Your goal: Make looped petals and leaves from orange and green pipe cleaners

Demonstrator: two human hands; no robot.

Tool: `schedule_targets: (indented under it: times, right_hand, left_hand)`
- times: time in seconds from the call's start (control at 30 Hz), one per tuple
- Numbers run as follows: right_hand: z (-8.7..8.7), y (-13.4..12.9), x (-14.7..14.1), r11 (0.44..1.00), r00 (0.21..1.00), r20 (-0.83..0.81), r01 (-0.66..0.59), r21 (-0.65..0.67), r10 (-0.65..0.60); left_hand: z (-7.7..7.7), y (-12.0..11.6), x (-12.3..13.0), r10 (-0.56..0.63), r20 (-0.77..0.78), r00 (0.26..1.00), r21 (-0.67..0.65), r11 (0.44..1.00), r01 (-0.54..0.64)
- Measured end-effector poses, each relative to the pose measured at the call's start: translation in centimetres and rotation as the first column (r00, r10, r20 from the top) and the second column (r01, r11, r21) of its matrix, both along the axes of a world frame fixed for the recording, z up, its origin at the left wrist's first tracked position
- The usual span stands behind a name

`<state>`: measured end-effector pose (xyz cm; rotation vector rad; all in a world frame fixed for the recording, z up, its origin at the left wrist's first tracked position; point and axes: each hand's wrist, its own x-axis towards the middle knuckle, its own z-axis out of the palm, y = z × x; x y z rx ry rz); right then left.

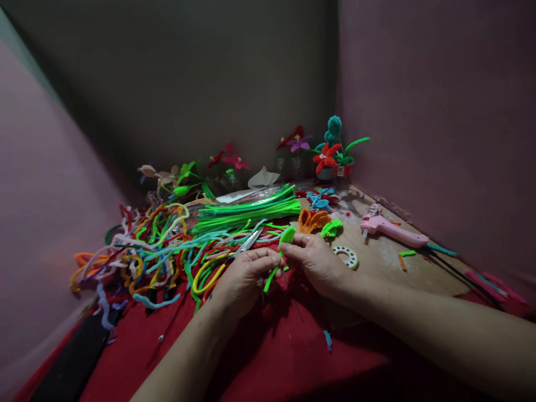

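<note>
Green fuzzy piece (287, 235) sits right at the fingertips of both hands, near the middle of the view. Right hand (320, 262): thumb and forefinger pinched closed on it, just under its rounded, leaf-like end, which stands above the fingers. Left hand (251, 271): fingers curled, thumb and forefinger pinched on its lower part; a narrow green strip slants down beside them. Thin dark wire (298, 310) shows below, between the hands; its upper end is hard to make out.

Close by, left side: scissors (251, 241), blades partly apart, lying on the heap of coloured pipe cleaners (163, 251), just beyond the left hand. Bundle of green stems (251, 209) farther out. Beyond the right hand, orange petals (313, 220) and a green curl (332, 228); white holed ring (347, 257) just beside its wrist.

Edges: pink glue gun (396, 230) well to the right, on a tan board (427, 273) reaching toward the right-hand wall (435, 111). Board surface shows between ring and gun. Red cloth (272, 357) spreads on the near side, between the forearms, a blue scrap (328, 340) on it. Made flowers (326, 158) line the far edge, against the dark back wall (209, 84).
</note>
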<state>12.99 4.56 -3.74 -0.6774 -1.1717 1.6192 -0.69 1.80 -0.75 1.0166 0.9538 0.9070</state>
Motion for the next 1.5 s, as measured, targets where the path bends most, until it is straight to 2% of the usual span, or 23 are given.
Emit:
schedule_targets:
  times: [0.13,0.2,0.3,0.37,0.43,0.47,0.53,0.6,0.67,0.73,0.83,0.97,1.1,1.2,1.33,1.43,1.5]
  right_hand:
    - [0.5,-0.3,0.0,0.999,1.000,-0.011,-0.008,-0.033,0.008]
    - [1.0,-0.6,0.0,0.998,1.000,-0.006,-0.011,-0.062,0.011]
    - [1.5,-1.1,0.2,0.997,0.998,0.054,-0.037,-0.064,0.041]
    - [1.5,-1.6,0.3,0.986,0.969,0.183,-0.166,-0.028,0.169]
    - [1.1,-2.1,0.3,0.944,0.892,0.347,-0.326,0.052,0.289]
    - [0.8,-2.4,0.2,0.917,0.857,0.424,-0.377,0.127,0.293]
    - [0.1,-2.9,0.1,0.850,0.817,0.519,-0.442,0.286,0.250]
    - [-0.3,-3.2,-0.1,0.735,0.810,0.559,-0.486,0.473,0.176]
    - [-0.5,-3.3,-0.1,0.650,0.789,0.600,-0.524,0.551,0.128]
    - [-0.3,-3.3,0.0,0.619,0.756,0.646,-0.557,0.554,0.103]
    - [0.0,-3.2,0.1,0.624,0.716,0.694,-0.578,0.525,0.079]
    - [0.3,-3.1,0.3,0.609,0.717,0.691,-0.589,0.531,0.092]
    - [0.4,-3.1,0.3,0.604,0.698,0.711,-0.606,0.518,0.091]
    - [0.3,-3.1,0.2,0.599,0.692,0.719,-0.604,0.526,0.066]
    - [-0.1,-3.1,0.0,0.596,0.681,0.729,-0.614,0.518,0.069]
    - [-0.2,-3.0,0.0,0.600,0.695,0.716,-0.601,0.527,0.067]
    - [-0.2,-3.0,0.1,0.599,0.706,0.707,-0.586,0.546,0.046]
  left_hand:
    - [0.2,0.0,-0.2,0.031,-0.062,0.998,0.024,0.999,-0.029]
    - [0.6,0.0,-0.8,0.075,-0.133,0.988,0.077,0.995,-0.065]
    - [1.3,0.2,-2.1,0.250,-0.263,0.932,0.236,0.953,-0.189]
    - [1.7,0.4,-2.6,0.347,-0.342,0.873,0.321,0.917,-0.239]
    - [1.9,0.7,-2.4,0.357,-0.444,0.822,0.369,0.909,-0.195]
    - [2.0,0.9,-2.0,0.344,-0.493,0.799,0.382,0.911,-0.157]
    - [2.3,1.3,-0.7,0.305,-0.570,0.763,0.385,0.919,-0.080]
    - [2.6,2.0,0.9,0.267,-0.620,0.738,0.362,0.931,-0.033]
    - [2.9,2.9,2.5,0.233,-0.651,0.722,0.320,0.947,-0.017]
    - [3.0,4.0,4.0,0.220,-0.666,0.713,0.291,0.956,-0.023]
    - [2.8,5.4,5.9,0.191,-0.652,0.734,0.263,0.965,-0.017]
    - [2.6,6.5,7.5,0.160,-0.659,0.735,0.261,0.965,0.024]
    - [2.2,6.8,6.6,0.167,-0.681,0.713,0.271,0.962,0.033]
    - [1.8,6.8,5.5,0.179,-0.721,0.670,0.286,0.957,0.051]
    - [1.4,6.6,5.8,0.192,-0.739,0.646,0.307,0.949,0.069]
    - [1.6,6.5,6.2,0.216,-0.730,0.649,0.347,0.934,0.080]
    - [2.1,6.3,5.6,0.252,-0.711,0.656,0.380,0.923,0.058]
